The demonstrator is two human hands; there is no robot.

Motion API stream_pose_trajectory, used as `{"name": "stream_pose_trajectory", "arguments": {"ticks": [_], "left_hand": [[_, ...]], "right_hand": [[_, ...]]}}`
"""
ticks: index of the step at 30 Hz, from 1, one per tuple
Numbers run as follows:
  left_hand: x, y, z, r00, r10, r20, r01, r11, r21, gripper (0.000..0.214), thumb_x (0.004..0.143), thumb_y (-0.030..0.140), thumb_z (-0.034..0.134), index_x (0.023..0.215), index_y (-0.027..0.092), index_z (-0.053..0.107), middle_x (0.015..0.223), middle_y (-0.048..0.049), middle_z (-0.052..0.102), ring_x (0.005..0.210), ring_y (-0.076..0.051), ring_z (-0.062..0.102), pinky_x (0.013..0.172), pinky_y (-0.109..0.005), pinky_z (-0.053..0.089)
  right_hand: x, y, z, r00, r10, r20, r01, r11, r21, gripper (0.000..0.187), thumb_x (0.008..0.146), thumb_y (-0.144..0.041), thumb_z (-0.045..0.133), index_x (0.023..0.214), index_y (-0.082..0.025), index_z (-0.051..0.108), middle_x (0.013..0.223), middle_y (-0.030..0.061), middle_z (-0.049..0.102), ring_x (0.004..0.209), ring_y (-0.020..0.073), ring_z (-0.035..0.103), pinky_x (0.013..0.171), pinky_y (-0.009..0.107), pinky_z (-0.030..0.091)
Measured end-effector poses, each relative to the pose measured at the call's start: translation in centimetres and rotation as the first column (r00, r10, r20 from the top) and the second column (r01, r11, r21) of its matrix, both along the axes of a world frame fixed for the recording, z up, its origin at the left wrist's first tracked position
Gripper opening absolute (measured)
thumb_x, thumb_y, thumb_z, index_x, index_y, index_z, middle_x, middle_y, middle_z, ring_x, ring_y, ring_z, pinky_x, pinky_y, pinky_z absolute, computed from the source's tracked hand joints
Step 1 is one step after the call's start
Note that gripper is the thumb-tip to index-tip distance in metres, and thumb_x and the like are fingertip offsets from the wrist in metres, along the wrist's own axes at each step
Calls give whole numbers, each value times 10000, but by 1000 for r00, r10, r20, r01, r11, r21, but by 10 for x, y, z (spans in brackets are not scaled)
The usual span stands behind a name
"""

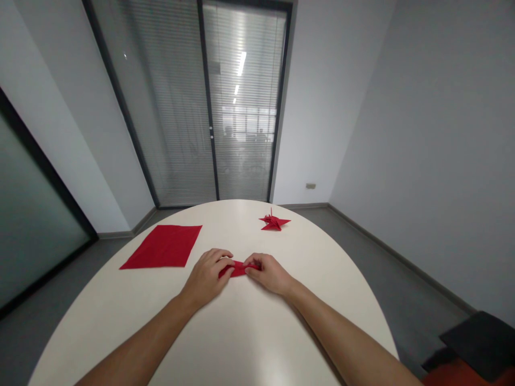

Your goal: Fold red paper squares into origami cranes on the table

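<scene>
A small folded piece of red paper point(238, 269) lies low over the middle of the table, between my two hands. My left hand point(210, 271) pinches its left end with thumb and fingers. At its right end, my right hand point(269, 272) grips it the same way. The fingers cover both ends, so the paper's full outline is hidden. Beyond my right hand stands a folded red paper figure point(274, 221) with pointed tips, like an origami crane. To the left of my left hand, a flat red square sheet point(164, 246) rests on the tabletop.
The round white table point(241, 343) curves away on both sides. Part of a black and orange chair point(478, 343) shows at the lower right. Behind the table are a glass door with blinds point(245, 161) and pale walls.
</scene>
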State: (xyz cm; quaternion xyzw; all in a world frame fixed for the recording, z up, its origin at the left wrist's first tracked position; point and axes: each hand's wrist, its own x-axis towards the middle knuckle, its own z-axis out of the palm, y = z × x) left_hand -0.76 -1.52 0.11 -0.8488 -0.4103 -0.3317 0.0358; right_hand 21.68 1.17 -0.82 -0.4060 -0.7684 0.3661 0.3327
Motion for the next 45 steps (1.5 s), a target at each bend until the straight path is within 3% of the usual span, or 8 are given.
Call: {"name": "stream_pose_trajectory", "arguments": {"ticks": [6, 11, 15, 20, 34, 41, 45], "left_hand": [[1, 0, -1, 994, -19, -109, 13, 998, -57, 123, 928, 143, 563, 909, 216, 660, 935, -41, 696, 910, -224, 588, 829, -390, 453], [1, 0, -2, 992, -32, -125, 16, 992, -125, 161, 898, 80, 559, 899, 216, 644, 907, -31, 693, 873, -213, 595, 787, -351, 462], [2, -1, -2, 994, -33, -101, 19, 991, -131, 166, 883, 88, 551, 888, 223, 647, 888, -31, 689, 858, -207, 602, 770, -335, 471], [3, -5, 1, 995, -25, -97, 11, 989, -148, 139, 882, 117, 556, 865, 230, 635, 866, -24, 674, 848, -200, 607, 747, -314, 477], [-1, -7, 0, 990, -63, -126, 41, 985, -165, 204, 902, 116, 546, 971, 229, 702, 1070, -47, 715, 1008, -222, 634, 872, -360, 527], [-3, -9, 0, 992, -70, -109, 51, 985, -167, 279, 926, 155, 524, 1084, 237, 739, 1127, -55, 731, 1036, -224, 648, 903, -378, 551], [-4, -7, -5, 984, -111, -143, 80, 976, -204, 363, 936, 184, 511, 1257, 237, 672, 1294, -50, 681, 1199, -236, 595, 1034, -423, 502]], "right_hand": [[0, 0, 3, 993, -7, 118, -5, 994, 106, 165, 783, -96, 618, 840, -172, 752, 751, 2, 707, 670, 139, 583, 665, 250, 441], [3, -3, 8, 984, -2, 176, -50, 955, 291, 164, 804, -88, 648, 847, -200, 760, 961, 37, 733, 967, 194, 620, 921, 311, 449], [8, -6, 18, 953, 51, 297, -163, 917, 365, 198, 851, -105, 628, 927, -216, 773, 1037, 61, 716, 1041, 209, 597, 960, 335, 439], [16, -5, 25, 921, 104, 375, -257, 887, 384, 236, 884, -117, 601, 996, -228, 776, 1034, 66, 714, 1023, 211, 599, 940, 335, 443], [28, 1, 23, 866, 95, 491, -310, 872, 379, 342, 868, -81, 532, 1071, -236, 759, 1088, 49, 728, 985, 190, 648, 886, 280, 479], [35, 5, 22, 837, 37, 546, -282, 885, 371, 357, 852, -73, 535, 1043, -260, 772, 1111, 33, 724, 1002, 188, 655, 863, 272, 476], [36, 6, 27, 799, -69, 597, -239, 875, 421, 306, 859, -87, 548, 1010, -234, 770, 1101, 45, 726, 1004, 208, 637, 884, 310, 468]]}}
